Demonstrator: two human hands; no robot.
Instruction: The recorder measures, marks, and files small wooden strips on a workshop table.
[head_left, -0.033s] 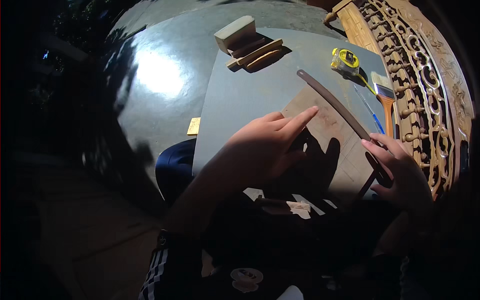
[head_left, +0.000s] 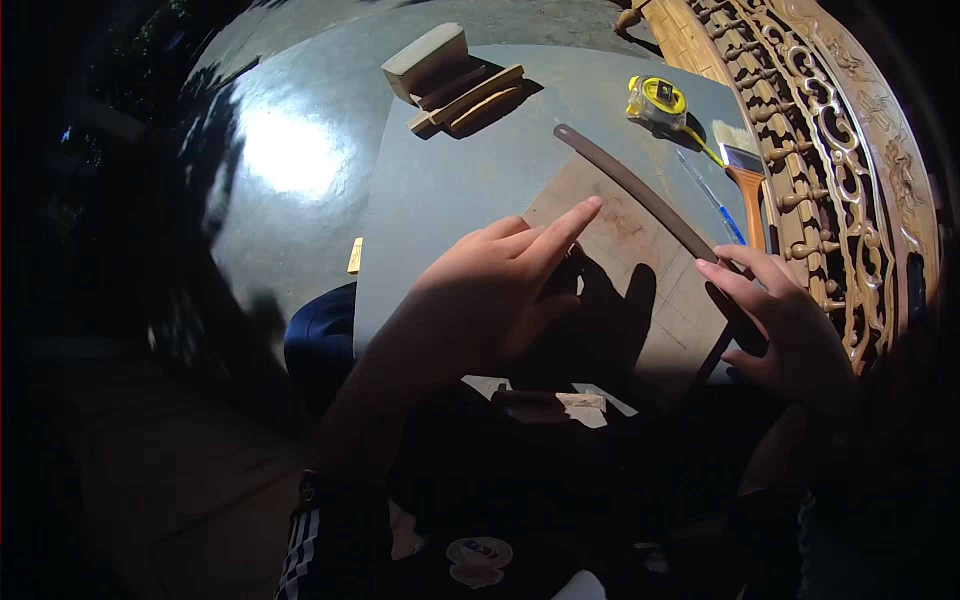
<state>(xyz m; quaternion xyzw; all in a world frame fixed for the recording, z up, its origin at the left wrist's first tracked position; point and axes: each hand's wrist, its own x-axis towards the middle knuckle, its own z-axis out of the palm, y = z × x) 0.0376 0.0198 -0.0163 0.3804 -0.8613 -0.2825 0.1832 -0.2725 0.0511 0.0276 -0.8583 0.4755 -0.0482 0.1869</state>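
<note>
A thin dark brown flat strip [head_left: 630, 185], with a small hole at its far end, lies along the right edge of a brown sheet [head_left: 612, 222] on the grey table. The sheet carries faint straight lines and reddish smudges. Over its left side is my left hand [head_left: 505, 265], index finger stretched out and holding nothing; its shadow falls on the sheet. My right hand [head_left: 785, 315] grips the strip's near end, fingertips on top and thumb on the near side. A blue pen [head_left: 722, 215] lies right of the strip.
Beyond the pen are a paintbrush [head_left: 747, 190] and a yellow tape measure [head_left: 657, 103] with its tape partly out. Wood pieces [head_left: 480, 98] and a pale block [head_left: 427, 62] sit at the far left. Carved wooden furniture [head_left: 845, 150] borders the table's right side.
The whole scene has shifted a little left and up in the picture. Both hands keep nearly the same places relative to the strip and the sheet.
</note>
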